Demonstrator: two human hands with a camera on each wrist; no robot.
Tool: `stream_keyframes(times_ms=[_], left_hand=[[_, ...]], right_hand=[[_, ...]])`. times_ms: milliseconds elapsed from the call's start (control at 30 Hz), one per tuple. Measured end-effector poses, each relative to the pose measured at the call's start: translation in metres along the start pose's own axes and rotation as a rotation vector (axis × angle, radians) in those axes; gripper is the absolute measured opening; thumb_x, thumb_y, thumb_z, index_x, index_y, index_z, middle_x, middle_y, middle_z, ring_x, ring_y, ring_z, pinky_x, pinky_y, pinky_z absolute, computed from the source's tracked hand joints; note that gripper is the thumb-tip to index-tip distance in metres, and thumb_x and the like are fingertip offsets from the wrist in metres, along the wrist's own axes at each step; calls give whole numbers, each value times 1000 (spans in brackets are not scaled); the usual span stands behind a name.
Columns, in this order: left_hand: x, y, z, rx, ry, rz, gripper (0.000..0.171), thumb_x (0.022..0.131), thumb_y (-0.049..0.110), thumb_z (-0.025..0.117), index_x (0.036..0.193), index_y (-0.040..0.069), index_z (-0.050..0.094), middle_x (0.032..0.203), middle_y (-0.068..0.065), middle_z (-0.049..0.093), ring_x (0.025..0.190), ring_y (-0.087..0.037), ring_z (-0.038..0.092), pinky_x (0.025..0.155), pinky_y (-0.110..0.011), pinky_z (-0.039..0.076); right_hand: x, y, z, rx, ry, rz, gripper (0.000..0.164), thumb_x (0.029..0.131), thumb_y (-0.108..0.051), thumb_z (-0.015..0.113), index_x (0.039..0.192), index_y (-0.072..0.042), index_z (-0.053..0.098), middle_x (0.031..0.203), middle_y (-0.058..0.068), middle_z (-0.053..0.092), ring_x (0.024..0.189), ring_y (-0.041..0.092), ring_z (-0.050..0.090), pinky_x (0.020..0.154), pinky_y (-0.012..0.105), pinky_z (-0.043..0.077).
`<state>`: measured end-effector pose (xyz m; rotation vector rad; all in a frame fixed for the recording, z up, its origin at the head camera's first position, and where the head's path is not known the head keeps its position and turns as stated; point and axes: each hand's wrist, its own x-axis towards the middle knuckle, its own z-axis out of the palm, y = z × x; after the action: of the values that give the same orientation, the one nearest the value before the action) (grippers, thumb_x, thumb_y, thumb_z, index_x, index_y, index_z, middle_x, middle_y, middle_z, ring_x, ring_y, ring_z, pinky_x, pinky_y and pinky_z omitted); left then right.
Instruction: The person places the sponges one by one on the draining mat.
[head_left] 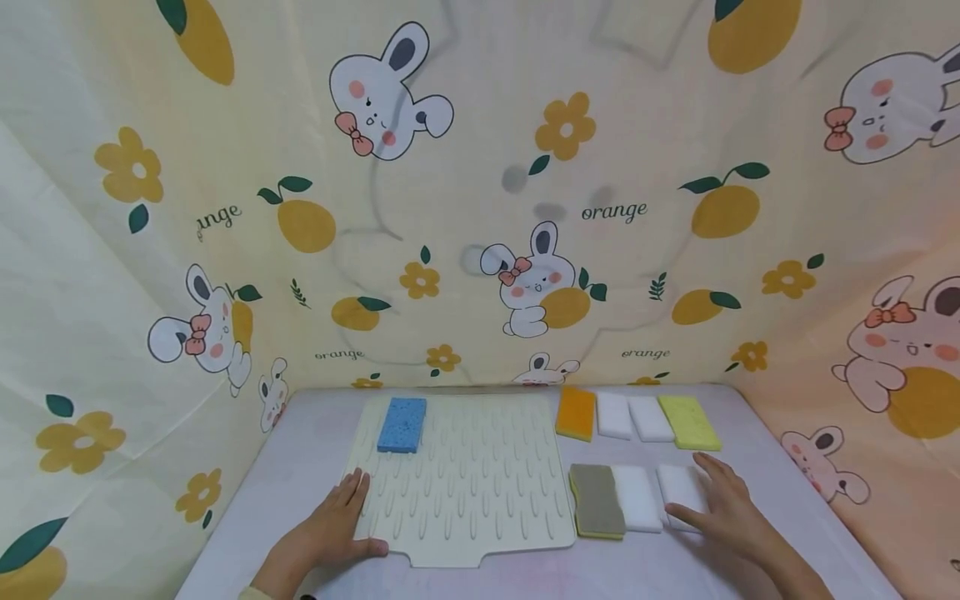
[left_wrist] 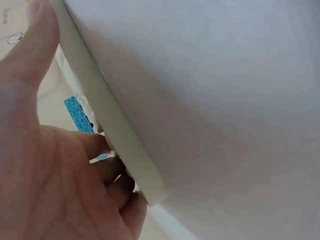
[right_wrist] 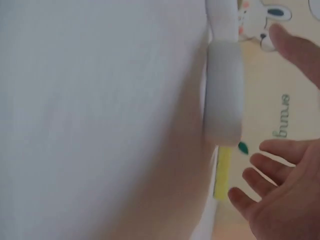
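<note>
A cream ridged mat point(head_left: 480, 546) lies on the table with a blue sponge point(head_left: 402, 425) on its far left part. My left hand point(head_left: 330, 525) rests against the mat's near left corner, fingers along the left edge and thumb at the front edge. In the left wrist view the fingers point(left_wrist: 120, 190) touch the mat's rim point(left_wrist: 120, 130). Over the nearest-right white sponge point(head_left: 678, 479) hovers my right hand point(head_left: 723, 508), thumb and fingers spread. The right wrist view shows a gap between that hand point(right_wrist: 285, 190) and the white sponge point(right_wrist: 224, 95).
Right of the mat, a grey-topped yellow sponge point(head_left: 597, 500) touches another white sponge point(head_left: 637, 500). Behind them stand in a row an orange sponge point(head_left: 575, 414), two white sponges point(head_left: 615, 416) and a yellow sponge point(head_left: 688, 422). Printed cloth point(head_left: 465, 183) encloses the table's back and sides.
</note>
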<state>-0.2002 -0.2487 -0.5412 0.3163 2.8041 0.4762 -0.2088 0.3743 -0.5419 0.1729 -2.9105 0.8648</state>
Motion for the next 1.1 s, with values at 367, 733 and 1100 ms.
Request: stream_keyframes(times_ms=[367,733,1100], left_hand=[[1,-2,-1,8,-4,-10,128,80,70,82,164,-11,28,173,-33,21,162,-48,19,131,-60,22],[4,-8,4,4,5,-9,130,80,73,80,166,-8,25,173,-32,19,162,-47,19,130,-60,23],[4,-4,5,6,-6,-29,129,79,73,81,165,-8,28,174,-31,21,162,-46,19,130,-60,23]], right_hand=[[8,18,0,-55,-148,47,126,79,-49,94,157,21,24,153,51,29,136,72,31,110,85,29],[10,21,2,-155,-133,5,123,74,-54,96,151,20,34,145,49,42,127,66,46,100,80,44],[12,23,3,-203,-159,22,119,76,-59,93,148,19,40,142,47,45,124,64,49,98,78,45]])
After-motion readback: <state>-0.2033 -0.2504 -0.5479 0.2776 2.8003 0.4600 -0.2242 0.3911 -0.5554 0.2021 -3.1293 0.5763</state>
